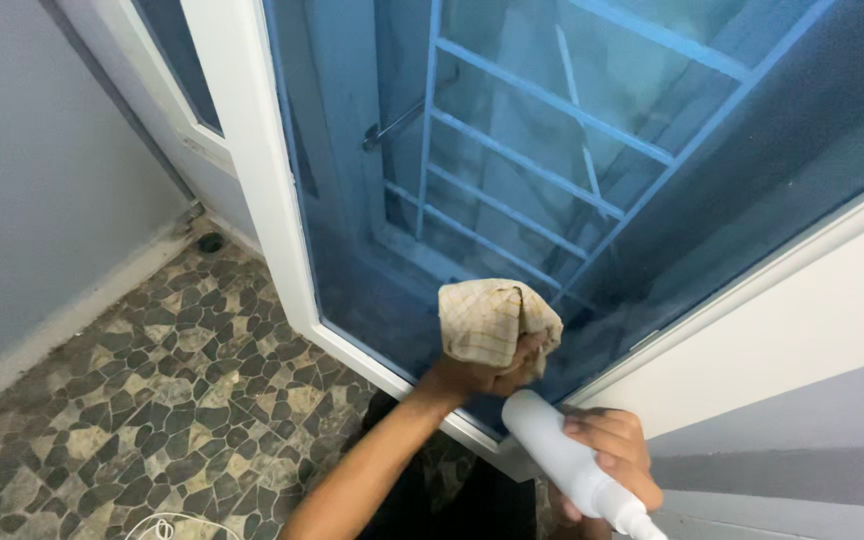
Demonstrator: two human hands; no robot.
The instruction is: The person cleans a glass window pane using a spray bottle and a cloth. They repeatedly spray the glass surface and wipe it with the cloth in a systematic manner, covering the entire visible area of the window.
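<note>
The white bottle [574, 462] runs off the bottom edge, nozzle unseen.

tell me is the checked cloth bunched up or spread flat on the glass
Bunched up: the checked cloth is gathered in the left hand.

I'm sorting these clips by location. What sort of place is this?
Probably a home entrance or balcony doorway. A white-framed glass door shows a metal grille behind it, the pebble-patterned tile floor meets plain walls, and the left hand presses a checked cloth against the glass.
</note>
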